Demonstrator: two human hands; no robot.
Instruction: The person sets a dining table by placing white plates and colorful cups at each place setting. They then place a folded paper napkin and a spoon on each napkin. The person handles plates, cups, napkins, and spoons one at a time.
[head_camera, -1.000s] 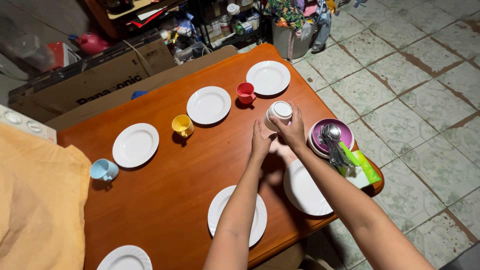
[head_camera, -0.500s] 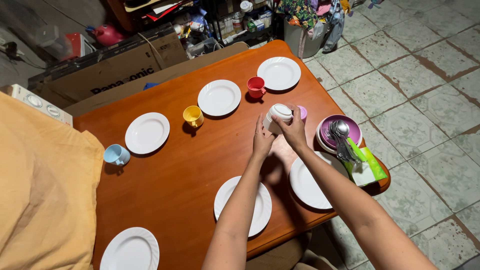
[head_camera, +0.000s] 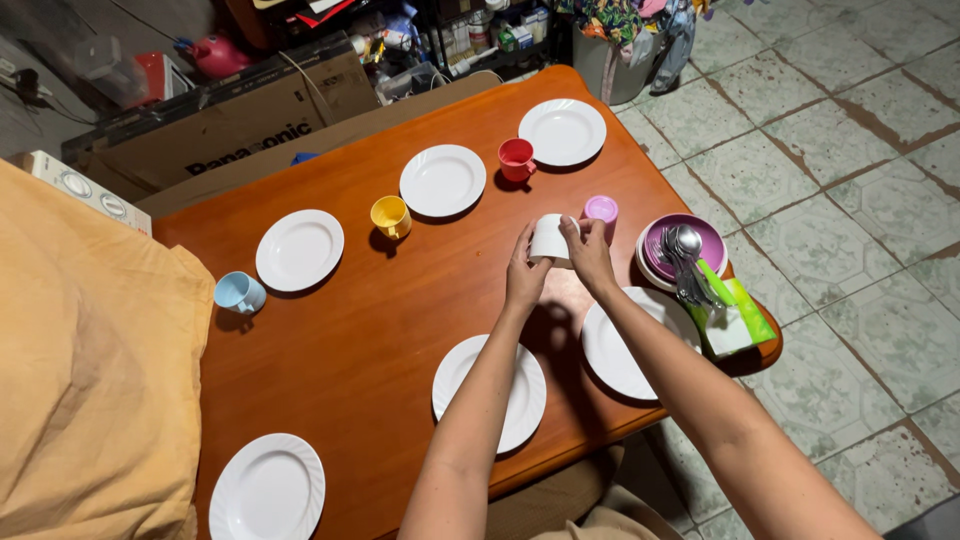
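Observation:
Both my hands hold a white cup just above the orange-brown table. My left hand grips its left side and my right hand its right side. A pink cup stands just beyond my right hand. A purple bowl with several spoons sits to the right. White plates lie near me: one under my right forearm, another under my left forearm.
More white plates ring the table, with a red cup, a yellow cup and a light blue cup beside them. A green packet lies at the right edge. Orange cloth covers the left. Cardboard boxes stand behind.
My hands lifted the white cup off the pink cup, which now stands apart on the table. The view has shifted a little.

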